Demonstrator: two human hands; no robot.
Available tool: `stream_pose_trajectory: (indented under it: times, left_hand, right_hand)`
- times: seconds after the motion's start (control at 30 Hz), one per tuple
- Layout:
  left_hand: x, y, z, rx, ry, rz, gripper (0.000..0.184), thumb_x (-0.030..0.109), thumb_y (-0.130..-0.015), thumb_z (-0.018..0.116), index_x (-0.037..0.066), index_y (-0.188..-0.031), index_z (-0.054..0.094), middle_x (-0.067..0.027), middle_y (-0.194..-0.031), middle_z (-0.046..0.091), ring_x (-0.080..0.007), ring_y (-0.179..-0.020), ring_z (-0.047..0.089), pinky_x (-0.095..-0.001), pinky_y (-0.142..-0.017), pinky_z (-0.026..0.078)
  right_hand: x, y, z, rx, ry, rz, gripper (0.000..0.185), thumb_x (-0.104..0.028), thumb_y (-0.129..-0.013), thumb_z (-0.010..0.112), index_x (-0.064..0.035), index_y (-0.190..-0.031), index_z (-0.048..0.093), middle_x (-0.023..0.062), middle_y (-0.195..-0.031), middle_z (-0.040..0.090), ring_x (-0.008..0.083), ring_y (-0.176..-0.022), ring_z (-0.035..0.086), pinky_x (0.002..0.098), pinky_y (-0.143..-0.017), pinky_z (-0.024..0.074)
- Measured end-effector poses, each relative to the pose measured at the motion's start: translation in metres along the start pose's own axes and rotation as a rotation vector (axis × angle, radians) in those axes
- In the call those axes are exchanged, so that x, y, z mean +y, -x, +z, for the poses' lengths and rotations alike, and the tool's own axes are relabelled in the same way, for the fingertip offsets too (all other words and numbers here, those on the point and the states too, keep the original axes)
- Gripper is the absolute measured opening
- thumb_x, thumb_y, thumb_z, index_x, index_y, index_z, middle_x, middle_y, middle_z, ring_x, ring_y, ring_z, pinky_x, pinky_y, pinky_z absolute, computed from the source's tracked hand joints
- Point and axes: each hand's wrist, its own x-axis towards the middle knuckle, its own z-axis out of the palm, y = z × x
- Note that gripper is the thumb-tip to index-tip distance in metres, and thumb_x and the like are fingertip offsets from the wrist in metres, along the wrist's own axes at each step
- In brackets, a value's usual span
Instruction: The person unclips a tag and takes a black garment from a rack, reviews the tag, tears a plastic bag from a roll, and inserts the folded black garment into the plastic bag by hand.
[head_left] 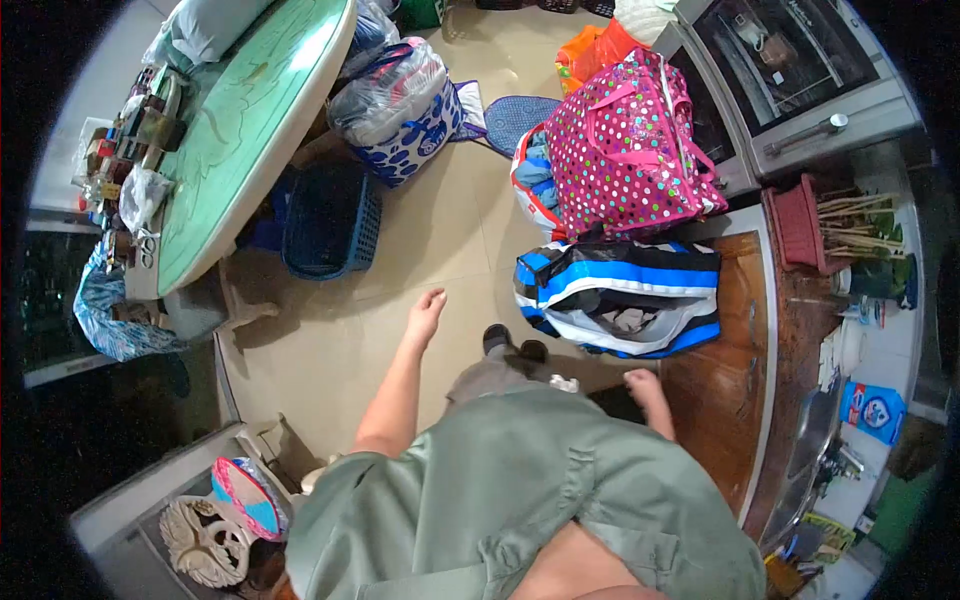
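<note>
My left hand (427, 314) hangs over the tiled floor, left of my feet. Its fingers are loosely curled in, and nothing shows in them. On the other side, my right hand (648, 386) is low by my hip, its fingers also curled with no object visible. The closest thing to it is a blue, black and white striped bag (625, 297), its top gaping on some grey cloth; the hand does not touch it. Behind that bag stands a pink polka-dot bag (635, 145). A dark blue plastic basket (330, 225) is farther off, ahead of my left hand.
A green-topped oval table (255, 110) curves along the left, small bottles crowding its far side. A blue-and-white patterned bag (400, 125) stands beside it. A blue mat (520, 122) lies ahead. An oven (785, 70), wooden cabinet (715, 385) and counter line the right.
</note>
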Motion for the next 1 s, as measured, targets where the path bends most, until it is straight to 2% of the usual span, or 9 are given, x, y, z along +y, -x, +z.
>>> stream_pose_trajectory:
  times: [0.13,0.2,0.27,0.3,0.37,0.47,0.6,0.73,1.0]
  left_hand:
    - [-0.006,0.008,-0.002,-0.081,-0.261,0.151,0.036,0.031,-0.078,0.054,0.007,-0.104,0.055,-0.0162,-0.104,0.055,-0.027,-0.105,0.048,-0.0343,-0.087,0.038]
    - [-0.035,0.016,-0.022,0.008,-0.666,0.252,0.036,0.031,-0.076,0.056,0.007,-0.102,0.056,-0.0165,-0.106,0.054,-0.0309,-0.108,0.045,-0.0373,-0.089,0.037]
    - [-0.081,0.017,-0.055,0.011,-0.788,0.047,0.032,0.03,-0.076,0.055,0.008,-0.1,0.057,-0.015,-0.106,0.055,-0.0321,-0.107,0.044,-0.039,-0.088,0.037]
    - [-0.105,0.008,-0.084,-0.334,-1.009,0.066,0.033,0.033,-0.079,0.05,0.008,-0.099,0.058,-0.0149,-0.106,0.055,-0.03,-0.106,0.045,-0.0377,-0.088,0.038]
    - [-0.139,-0.005,-0.12,-0.421,-1.038,-0.668,0.044,0.041,-0.082,0.038,0.007,-0.103,0.055,-0.0141,-0.11,0.052,-0.0246,-0.106,0.047,-0.0356,-0.09,0.036]
    - [-0.221,-0.023,-0.191,-0.441,-1.135,-0.623,0.044,0.039,-0.083,0.036,0.007,-0.107,0.053,-0.0148,-0.115,0.048,-0.0264,-0.109,0.044,-0.0365,-0.092,0.035]
    - [-0.042,-0.107,-0.226,-0.427,-0.857,-0.421,0.042,0.036,-0.082,0.04,0.006,-0.108,0.053,-0.0155,-0.115,0.049,-0.0287,-0.108,0.045,-0.0377,-0.091,0.034]
    - [0.013,-0.275,-0.227,-0.07,-0.722,-0.119,0.035,0.034,-0.08,0.048,0.006,-0.1,0.058,-0.0163,-0.099,0.058,-0.0287,-0.092,0.055,-0.0362,-0.079,0.041]
    - [0.16,-0.529,-0.149,-0.21,-0.701,-0.055,0.037,0.036,-0.078,0.05,0.005,-0.095,0.059,-0.017,-0.095,0.059,-0.0296,-0.09,0.056,-0.0361,-0.076,0.043]
  right_hand:
    - [-0.05,0.021,0.03,-0.194,-0.122,0.367,0.033,-0.032,-0.074,0.058,-0.0013,-0.085,0.06,0.0058,-0.071,0.059,0.0167,-0.062,0.054,0.0285,-0.056,0.0423]
    - [-0.061,0.007,0.046,-0.35,0.134,0.189,0.036,-0.034,-0.074,0.058,0.0004,-0.084,0.06,0.0067,-0.072,0.059,0.0186,-0.063,0.055,0.0311,-0.059,0.0432]
    - [-0.117,0.004,0.056,-0.349,0.168,0.22,0.036,-0.033,-0.075,0.057,0.0015,-0.083,0.06,0.0081,-0.072,0.058,0.0197,-0.066,0.055,0.0327,-0.063,0.0432]
    - [-0.136,-0.003,0.063,-0.453,0.109,0.158,0.033,-0.033,-0.077,0.055,-0.0026,-0.088,0.059,0.005,-0.076,0.057,0.0158,-0.065,0.052,0.0298,-0.058,0.0413]
    - [-0.18,-0.023,0.082,-0.638,-0.119,0.09,0.028,-0.031,-0.08,0.053,-0.0067,-0.091,0.058,0.0007,-0.08,0.056,0.0105,-0.063,0.049,0.0245,-0.052,0.0393]
    - [-0.242,-0.059,0.11,-0.51,-0.313,0.269,0.032,-0.036,-0.079,0.052,-0.0059,-0.088,0.059,0.0033,-0.075,0.059,0.0143,-0.068,0.053,0.031,-0.059,0.0431]
    - [-0.227,-0.122,0.15,-0.219,0.05,0.092,0.032,-0.035,-0.078,0.052,-0.0039,-0.08,0.058,0.0057,-0.066,0.057,0.0167,-0.057,0.052,0.0341,-0.045,0.039]
    - [-0.29,-0.131,0.141,-0.315,-0.04,0.38,0.033,-0.036,-0.076,0.054,-0.0038,-0.081,0.058,0.0046,-0.064,0.056,0.0179,-0.057,0.052,0.0333,-0.044,0.0382]
    - [-0.42,-0.275,0.095,-0.126,-0.365,0.442,0.03,-0.035,-0.077,0.054,-0.0048,-0.08,0.056,0.0044,-0.068,0.054,0.0141,-0.055,0.048,0.0295,-0.044,0.0356]
